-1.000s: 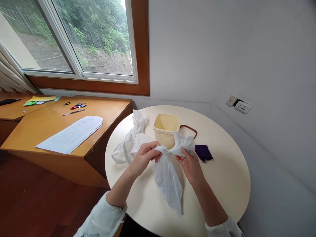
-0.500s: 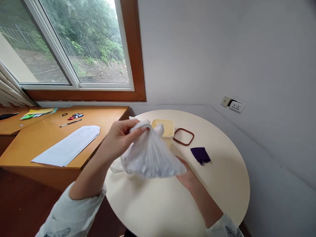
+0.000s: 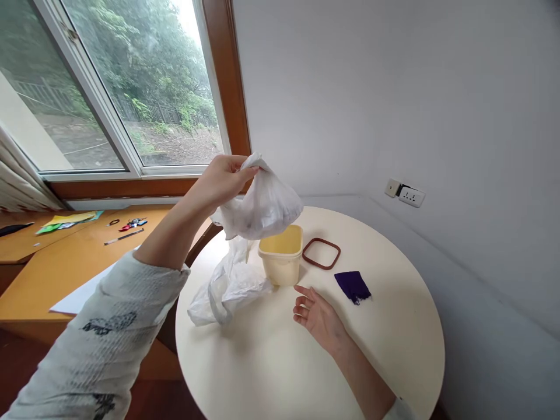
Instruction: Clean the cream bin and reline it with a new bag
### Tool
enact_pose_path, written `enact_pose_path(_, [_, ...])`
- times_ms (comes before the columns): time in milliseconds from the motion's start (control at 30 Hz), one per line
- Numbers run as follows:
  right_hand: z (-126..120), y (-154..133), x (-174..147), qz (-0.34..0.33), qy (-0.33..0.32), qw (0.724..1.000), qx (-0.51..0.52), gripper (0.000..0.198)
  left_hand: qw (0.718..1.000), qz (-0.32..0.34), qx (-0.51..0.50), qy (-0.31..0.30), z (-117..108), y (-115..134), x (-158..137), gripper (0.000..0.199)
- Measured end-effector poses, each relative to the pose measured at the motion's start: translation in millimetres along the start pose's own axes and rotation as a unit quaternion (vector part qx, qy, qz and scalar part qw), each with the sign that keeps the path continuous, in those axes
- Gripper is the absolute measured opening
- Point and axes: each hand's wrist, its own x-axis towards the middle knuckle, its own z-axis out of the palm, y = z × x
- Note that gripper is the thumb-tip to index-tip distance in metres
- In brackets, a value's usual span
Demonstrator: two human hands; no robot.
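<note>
My left hand (image 3: 230, 178) pinches the gathered top of a white plastic bag (image 3: 269, 204) and holds it up above the table. The bag bulges at the bottom; its contents cannot be made out. Below and partly behind it stands a pale yellow plastic bin (image 3: 283, 265) with an open top. My right hand (image 3: 321, 321) is palm up over the table in front of the bin, fingers apart and holding nothing. A second, crumpled white plastic bag (image 3: 234, 286) lies left of the bin.
Right of the bin lie a brown rounded-square frame (image 3: 321, 253) and a folded dark purple cloth (image 3: 352, 286). All rest on a round cream table (image 3: 280, 367). A wooden desk (image 3: 26, 289) with papers, a pen (image 3: 123, 236) and keys (image 3: 132, 224) adjoins at left, below a window.
My left hand has lifted the bag up and away, uncovering the bin and the crumpled bag. My right hand, at the bag's lower edge before, is now apart from it. The view has shifted slightly.
</note>
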Motion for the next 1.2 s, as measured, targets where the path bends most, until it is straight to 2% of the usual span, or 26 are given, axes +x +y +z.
enact_pose_path(100, [-2,-1,2,-0.027,0.006,0.999,-0.029,0.033,1.0,-0.014,0.006,-0.016,5,-7,8,0.021])
enact_pose_path(200, [-4,-10,8,-0.101,0.023,0.99,-0.099,0.029,0.998,-0.024,0.023,-0.056,9,-16,13,0.023])
enact_pose_path(333, [-3,-35,18,-0.211,0.088,0.954,-0.193,0.029,0.991,-0.017,0.038,-0.13,12,-28,17,0.029])
enact_pose_path(467, [6,-70,35,-0.282,0.129,0.919,-0.244,0.049,0.983,0.0,0.057,-0.174,14,-31,16,0.033])
enact_pose_path(567, [13,-96,54,-0.248,0.135,0.925,-0.256,0.071,0.981,0.008,0.053,-0.185,17,-29,13,0.03])
enact_pose_path(667, [20,-114,76,-0.192,0.117,0.936,-0.269,0.08,0.976,0.032,0.027,-0.214,21,-33,10,0.024])
enact_pose_path(767, [29,-123,93,-0.19,0.1,0.933,-0.288,0.074,0.967,0.031,0.021,-0.251,27,-44,6,0.026])
enact_pose_path(867, [40,-123,99,-0.218,0.082,0.921,-0.313,0.063,0.959,0.018,0.037,-0.28,33,-56,2,0.034])
enact_pose_path(1000, [55,-117,96,-0.28,0.053,0.873,-0.397,0.058,0.949,0.029,0.06,-0.309,39,-69,-6,0.047])
enact_pose_path(1100, [65,-111,90,-0.297,0.026,0.835,-0.462,0.058,0.945,0.06,0.083,-0.312,46,-76,-13,0.056])
enact_pose_path(1133, [69,-110,88,-0.305,0.016,0.815,-0.493,0.056,0.944,0.068,0.088,-0.31,49,-78,-15,0.057])
enact_pose_path(1200, [74,-109,84,-0.321,0.005,0.755,-0.571,0.05,0.945,0.073,0.091,-0.305,55,-84,-18,0.059])
